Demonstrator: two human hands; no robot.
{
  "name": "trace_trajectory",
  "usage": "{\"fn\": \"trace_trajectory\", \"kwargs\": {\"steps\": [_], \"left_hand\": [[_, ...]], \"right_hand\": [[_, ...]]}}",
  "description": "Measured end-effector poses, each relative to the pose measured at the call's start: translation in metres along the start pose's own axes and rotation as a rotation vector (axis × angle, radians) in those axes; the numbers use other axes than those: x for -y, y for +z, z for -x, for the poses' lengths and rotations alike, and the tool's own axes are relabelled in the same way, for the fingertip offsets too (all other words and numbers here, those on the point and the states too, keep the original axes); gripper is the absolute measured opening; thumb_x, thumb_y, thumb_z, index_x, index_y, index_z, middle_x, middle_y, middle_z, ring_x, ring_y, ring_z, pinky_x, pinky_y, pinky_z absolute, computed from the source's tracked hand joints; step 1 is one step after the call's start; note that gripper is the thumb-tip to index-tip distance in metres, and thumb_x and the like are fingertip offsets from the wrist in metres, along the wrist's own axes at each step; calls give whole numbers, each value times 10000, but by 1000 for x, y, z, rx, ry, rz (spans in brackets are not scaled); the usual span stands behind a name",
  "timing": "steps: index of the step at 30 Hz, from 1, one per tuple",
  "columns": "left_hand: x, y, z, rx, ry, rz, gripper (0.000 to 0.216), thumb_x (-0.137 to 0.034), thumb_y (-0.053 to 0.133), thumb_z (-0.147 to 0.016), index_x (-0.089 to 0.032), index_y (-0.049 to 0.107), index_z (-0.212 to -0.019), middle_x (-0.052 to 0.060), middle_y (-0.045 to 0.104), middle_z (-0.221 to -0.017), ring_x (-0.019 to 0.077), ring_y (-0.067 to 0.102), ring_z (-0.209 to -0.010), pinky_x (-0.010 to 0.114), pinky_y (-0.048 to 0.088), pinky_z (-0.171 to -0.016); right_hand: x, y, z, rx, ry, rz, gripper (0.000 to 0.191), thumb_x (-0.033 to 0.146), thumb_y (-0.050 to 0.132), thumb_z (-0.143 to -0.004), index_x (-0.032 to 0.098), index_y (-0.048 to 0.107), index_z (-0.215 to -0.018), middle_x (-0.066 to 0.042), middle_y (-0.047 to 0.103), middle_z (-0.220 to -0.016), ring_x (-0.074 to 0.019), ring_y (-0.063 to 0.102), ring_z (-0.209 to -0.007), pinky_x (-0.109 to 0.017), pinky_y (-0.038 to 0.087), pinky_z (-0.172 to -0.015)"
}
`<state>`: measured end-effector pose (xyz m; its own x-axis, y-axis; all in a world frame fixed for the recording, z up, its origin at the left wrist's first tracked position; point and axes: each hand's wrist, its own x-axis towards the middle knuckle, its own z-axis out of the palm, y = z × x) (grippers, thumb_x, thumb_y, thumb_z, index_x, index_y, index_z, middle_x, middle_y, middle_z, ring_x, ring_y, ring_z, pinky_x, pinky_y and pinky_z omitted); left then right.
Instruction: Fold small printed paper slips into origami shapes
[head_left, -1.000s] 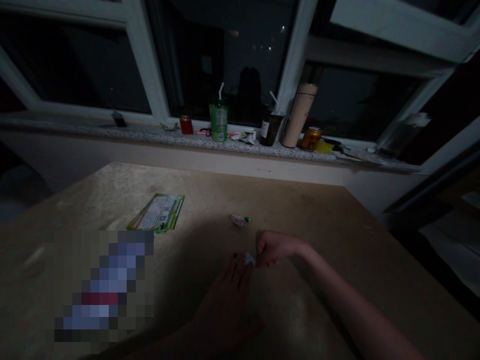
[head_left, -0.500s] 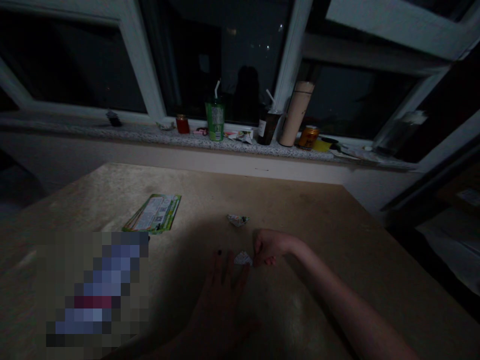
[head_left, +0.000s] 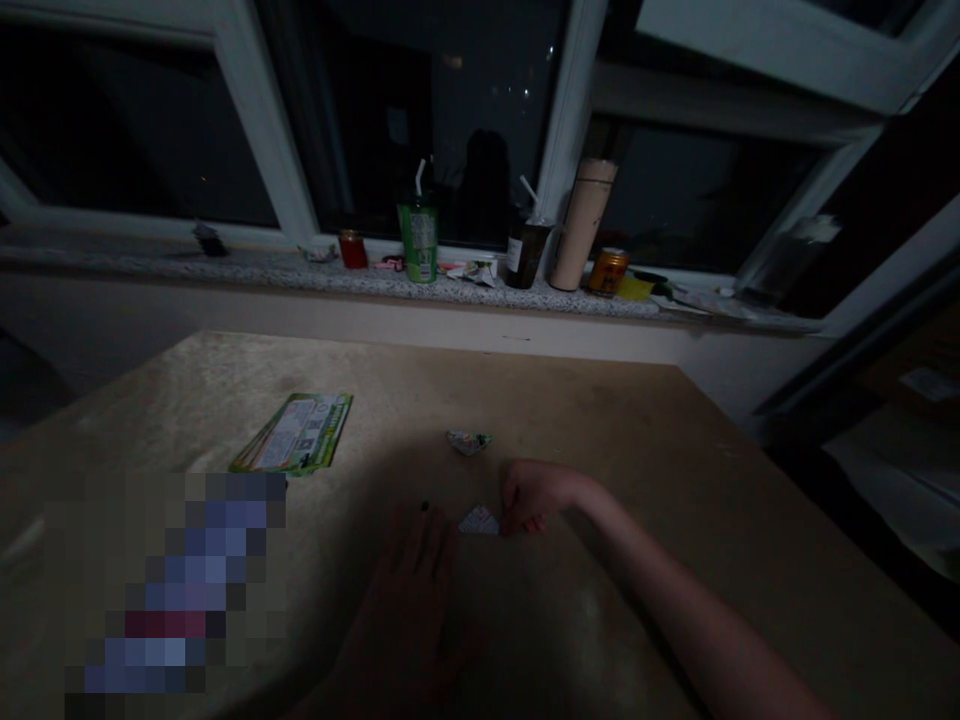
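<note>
A small folded triangle of printed paper (head_left: 478, 521) lies on the table in front of me. My right hand (head_left: 529, 497) is closed at its right corner, fingers curled and pinching there; the fingertips are dim. To the left of this paper my left hand (head_left: 411, 575) rests flat, palm down, in deep shadow, its fingers stretched out near the left corner. Farther back lies a second folded paper piece (head_left: 469, 441), coloured and touched by neither hand.
A fanned stack of green printed cards (head_left: 300, 432) lies at the left on the table (head_left: 585, 400). Nearer, a long object (head_left: 187, 580) is blurred out. On the window sill stand a green cup (head_left: 420, 240), a dark cup (head_left: 527, 250), a flask (head_left: 583, 225) and a can (head_left: 607, 271).
My left hand has slid left, off the folded paper's edge, so more of the triangle shows. My right hand stays at its right corner. The whole view has shifted slightly.
</note>
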<state>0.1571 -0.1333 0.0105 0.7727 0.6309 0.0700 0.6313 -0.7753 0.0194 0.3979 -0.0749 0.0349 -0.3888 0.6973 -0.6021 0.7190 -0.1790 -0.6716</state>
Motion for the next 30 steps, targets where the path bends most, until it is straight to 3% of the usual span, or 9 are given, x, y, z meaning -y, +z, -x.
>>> {"fn": "trace_trajectory", "kwargs": {"steps": [10,14,19,22,26,30], "left_hand": [[-1,-9,-13,198,60,-100,1051,-747,595,-634,-6,440,-1364,263,309,-1437,434,258,-1333,588,131,-1090],[-3,-27,-22,241,117,-156,978,-776,533,-686,-3,537,-1285,271,429,-1366,398,348,-1305,542,154,-1102],[4,-30,-27,122,96,-72,692,-638,454,-867,-78,581,-1253,201,531,-1313,336,429,-1265,556,113,-1109],[2,-19,-22,77,61,-26,737,-586,529,-845,-62,458,-1358,215,399,-1414,358,359,-1308,574,146,-1097],[-9,-4,-12,155,171,140,977,-606,618,-754,-37,246,-1456,178,158,-1514,308,199,-1384,435,230,-1115],[-9,-2,-9,193,73,220,1071,-626,649,-699,-62,178,-1478,158,112,-1530,340,136,-1390,466,210,-1120]], "right_hand": [[-1,1,3,-26,5,10,186,189,704,-680,127,613,-530,72,518,-382,-71,497,-369,-157,377,-385],[-2,1,2,-21,2,13,194,191,708,-679,127,606,-528,74,517,-384,-68,496,-367,-156,377,-386],[-1,0,0,0,1,11,187,182,701,-677,123,606,-527,72,520,-384,-64,497,-361,-153,388,-392],[-1,0,0,6,3,16,182,195,707,-669,121,615,-530,67,527,-387,-65,500,-362,-151,388,-388],[-3,0,-1,10,2,20,163,196,700,-669,117,628,-546,65,528,-393,-63,504,-367,-145,390,-389],[-3,0,-1,9,-7,18,163,203,699,-672,118,628,-552,65,528,-398,-68,507,-376,-153,402,-394]]}}
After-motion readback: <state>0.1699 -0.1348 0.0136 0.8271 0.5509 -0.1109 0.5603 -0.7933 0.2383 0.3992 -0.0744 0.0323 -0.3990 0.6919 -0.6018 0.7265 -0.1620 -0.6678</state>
